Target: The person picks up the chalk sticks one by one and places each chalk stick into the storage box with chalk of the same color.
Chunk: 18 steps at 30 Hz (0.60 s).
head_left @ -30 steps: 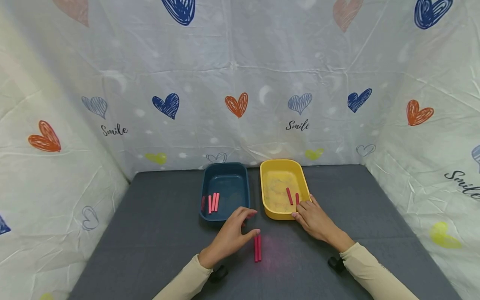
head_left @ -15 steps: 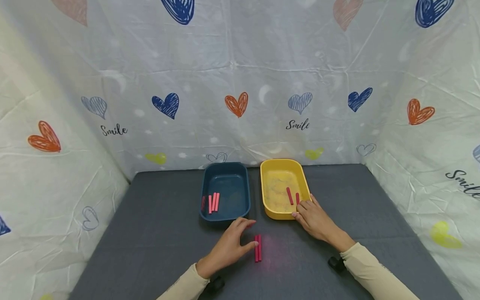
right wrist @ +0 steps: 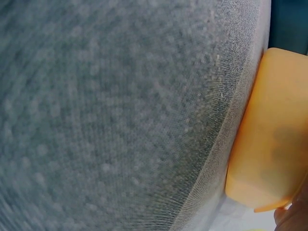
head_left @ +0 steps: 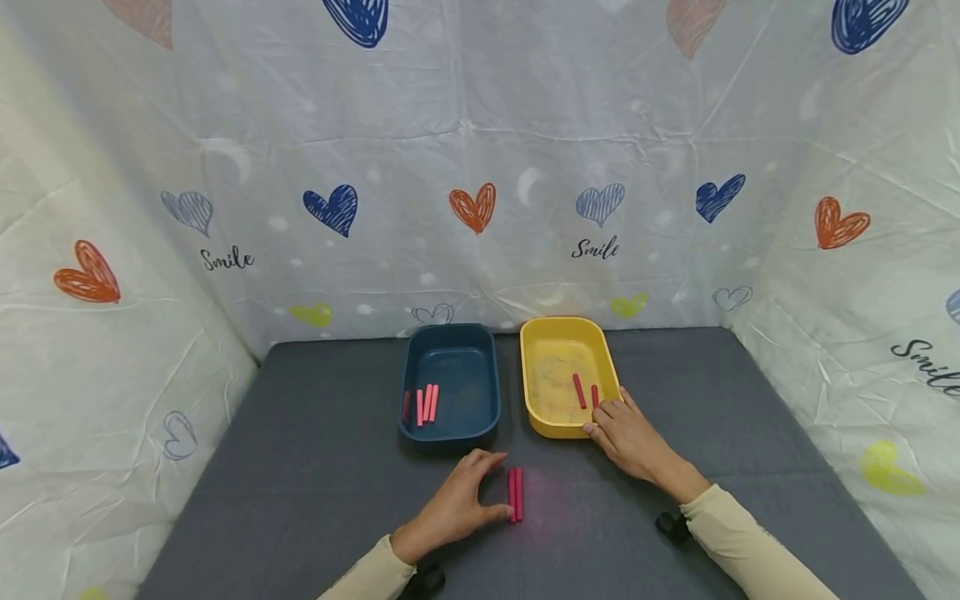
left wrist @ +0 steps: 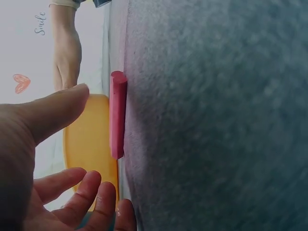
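Observation:
Two dark-pink chalk sticks [head_left: 515,496] lie side by side on the grey cloth; the left wrist view shows the nearer chalk stick [left wrist: 118,115] close up. My left hand [head_left: 453,504] is just left of them, thumb and fingers spread apart and holding nothing. In the head view its thumb tip overlaps the near end of the left stick; contact cannot be told. My right hand [head_left: 633,437] grips the near right corner of the yellow tray [head_left: 551,429], fingers over the rim and thumb outside. Inside that tray lie two dark-red sticks [head_left: 579,392], one partly behind the fingers.
A dark blue tray [head_left: 450,437] stands left of the yellow one, with lighter pink sticks [head_left: 426,404] inside. Grey cloth [head_left: 315,467] covers the table. A white curtain with printed hearts [head_left: 465,100] encloses the back and sides.
My left hand has moved back from the blue tray's near edge, toward the person, to beside the two chalk sticks. The right hand and both trays have stayed in place.

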{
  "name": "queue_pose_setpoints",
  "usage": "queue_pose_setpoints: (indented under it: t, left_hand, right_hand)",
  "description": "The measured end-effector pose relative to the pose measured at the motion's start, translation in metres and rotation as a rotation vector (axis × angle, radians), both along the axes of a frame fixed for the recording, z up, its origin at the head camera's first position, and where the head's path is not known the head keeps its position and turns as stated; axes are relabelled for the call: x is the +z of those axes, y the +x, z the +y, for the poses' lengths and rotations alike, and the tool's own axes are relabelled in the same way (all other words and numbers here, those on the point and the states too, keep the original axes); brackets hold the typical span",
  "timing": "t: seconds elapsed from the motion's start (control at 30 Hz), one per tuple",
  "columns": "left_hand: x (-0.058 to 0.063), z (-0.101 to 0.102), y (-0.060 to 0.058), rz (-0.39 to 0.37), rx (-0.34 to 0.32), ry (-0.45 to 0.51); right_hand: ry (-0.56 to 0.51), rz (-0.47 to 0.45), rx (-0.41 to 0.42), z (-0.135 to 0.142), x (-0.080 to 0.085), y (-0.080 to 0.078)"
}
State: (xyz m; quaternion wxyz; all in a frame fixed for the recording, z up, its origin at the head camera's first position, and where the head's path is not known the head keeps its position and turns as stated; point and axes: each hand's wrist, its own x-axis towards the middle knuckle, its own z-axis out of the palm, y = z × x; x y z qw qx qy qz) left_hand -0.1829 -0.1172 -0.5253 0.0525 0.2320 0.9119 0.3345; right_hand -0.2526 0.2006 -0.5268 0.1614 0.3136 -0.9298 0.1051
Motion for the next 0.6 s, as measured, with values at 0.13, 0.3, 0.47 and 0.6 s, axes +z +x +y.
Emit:
queue_pose_setpoints:
  t: [0.13,0.3,0.47,0.6]
  left_hand:
    - [-0.0029,0.0001,-0.0014,-0.054,-0.002,-0.022]
    - [-0.0032,0.0018,-0.0010,-0.094,0.002,-0.052]
    - [-0.0046,0.0023,-0.0001,-0.067,-0.008,-0.061]
    - [-0.0054,0.0028,0.0007,-0.074,-0.007,-0.072]
  right_hand:
    - [-0.003,0.000,-0.001,-0.0002,-0.0011,-0.0007]
    - [-0.006,-0.007,-0.004,-0.0008,-0.0004,-0.0001]
    - [-0.004,-0.015,-0.010,-0.0002,0.0002,-0.0004]
    - [-0.011,-0.016,-0.007,-0.0003,0.0000,0.0000]
